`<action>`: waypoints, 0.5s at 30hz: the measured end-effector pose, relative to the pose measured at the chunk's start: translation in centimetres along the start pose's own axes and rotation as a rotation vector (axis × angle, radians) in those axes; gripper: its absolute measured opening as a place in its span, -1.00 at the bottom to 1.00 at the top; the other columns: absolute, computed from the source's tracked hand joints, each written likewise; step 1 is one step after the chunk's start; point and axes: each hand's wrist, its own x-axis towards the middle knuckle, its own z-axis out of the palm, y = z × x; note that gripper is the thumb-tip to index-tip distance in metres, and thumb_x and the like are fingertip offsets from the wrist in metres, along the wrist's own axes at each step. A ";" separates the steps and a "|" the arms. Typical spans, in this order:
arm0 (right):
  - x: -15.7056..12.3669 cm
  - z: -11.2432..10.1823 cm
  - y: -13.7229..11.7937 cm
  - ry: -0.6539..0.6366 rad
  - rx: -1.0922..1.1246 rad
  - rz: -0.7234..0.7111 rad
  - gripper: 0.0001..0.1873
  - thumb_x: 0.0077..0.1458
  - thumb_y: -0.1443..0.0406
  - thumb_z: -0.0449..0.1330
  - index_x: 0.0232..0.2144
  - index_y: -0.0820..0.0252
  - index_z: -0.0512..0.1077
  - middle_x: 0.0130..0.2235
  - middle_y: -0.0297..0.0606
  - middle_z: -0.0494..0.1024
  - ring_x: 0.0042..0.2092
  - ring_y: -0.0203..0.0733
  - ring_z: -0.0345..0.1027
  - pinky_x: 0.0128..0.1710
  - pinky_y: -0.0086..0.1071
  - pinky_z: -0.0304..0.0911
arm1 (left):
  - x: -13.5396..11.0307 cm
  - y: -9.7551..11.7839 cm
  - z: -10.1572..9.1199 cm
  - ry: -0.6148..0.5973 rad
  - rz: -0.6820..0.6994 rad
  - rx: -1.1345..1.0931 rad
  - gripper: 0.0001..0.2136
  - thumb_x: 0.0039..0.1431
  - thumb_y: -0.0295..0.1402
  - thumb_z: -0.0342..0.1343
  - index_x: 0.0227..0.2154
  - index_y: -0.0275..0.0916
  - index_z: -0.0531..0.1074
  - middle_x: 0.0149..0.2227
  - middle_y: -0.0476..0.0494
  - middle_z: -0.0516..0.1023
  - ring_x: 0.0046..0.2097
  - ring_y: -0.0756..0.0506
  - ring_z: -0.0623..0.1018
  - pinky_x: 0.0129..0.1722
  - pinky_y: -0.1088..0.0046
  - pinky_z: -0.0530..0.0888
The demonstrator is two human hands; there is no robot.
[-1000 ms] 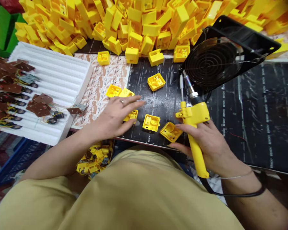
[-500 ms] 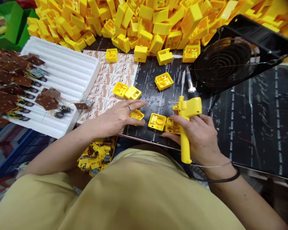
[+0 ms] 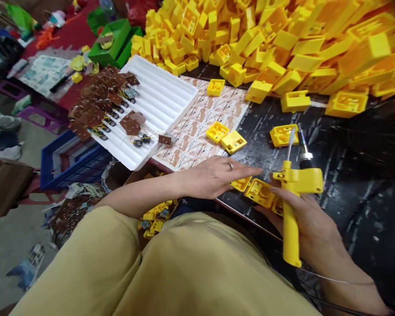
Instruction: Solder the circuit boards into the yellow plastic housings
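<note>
My right hand (image 3: 311,219) is wrapped around the handle of a yellow soldering gun (image 3: 291,228), its metal tip (image 3: 303,142) pointing away from me. The thumb and a finger of this hand also reach a yellow plastic casing (image 3: 277,205), mostly hidden behind the gun. My left hand (image 3: 213,175) lies with fingers stretched over another yellow casing (image 3: 241,183), partly covering it. Between the two sits a third open casing (image 3: 259,193), so they form a row along the table's near edge. Farther back rest a casing pair (image 3: 233,141) and a single casing (image 3: 283,135).
A large heap of yellow casings (image 3: 303,48) spans the back. At left, a white ridged foam tray (image 3: 164,98) bears brown circuit boards (image 3: 98,98) with wired round parts. A dark fan (image 3: 375,136) stands at right. Below are a blue crate (image 3: 72,162) and a box of yellow parts (image 3: 156,219).
The camera has turned left, so the scene sits farther right. My left hand has brought its casing up against the middle one, closing the gap. The soldering gun stays in my right hand.
</note>
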 end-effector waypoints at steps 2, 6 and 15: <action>0.0 -0.4 -0.2 0.036 -0.032 0.000 -0.17 0.06 0.23 0.40 0.30 -0.04 0.14 -0.12 -0.08 0.58 -0.18 0.08 0.54 -0.26 -0.15 0.49 | -0.8 -0.7 -1.3 0.057 -0.084 0.076 -0.58 0.35 -0.32 -0.02 0.23 -0.20 0.32 0.24 -0.25 0.44 0.21 -0.15 0.43 0.16 0.25 0.40; -0.1 -1.8 -0.8 0.132 -0.141 0.084 -0.18 0.03 0.13 0.41 0.28 -0.01 0.19 -0.10 -0.13 0.60 -0.22 0.03 0.55 -0.33 -0.18 0.47 | -5.3 -3.6 -5.5 0.276 -0.571 0.439 -0.65 0.37 -0.11 -0.10 -0.12 -0.13 0.55 -0.11 -0.19 0.62 -0.01 -0.26 0.50 0.01 0.05 0.39; -0.4 -2.2 -1.8 0.125 -0.178 0.119 -0.46 0.15 0.33 0.33 0.16 0.00 0.33 -0.16 -0.28 0.64 -0.27 -0.17 0.55 -0.30 -0.35 0.42 | -7.6 -9.8 -9.0 0.090 -1.023 0.254 -0.56 0.14 0.08 0.03 -0.38 -0.20 0.57 -0.42 -0.16 0.59 -0.30 -0.16 0.53 -0.25 0.30 0.38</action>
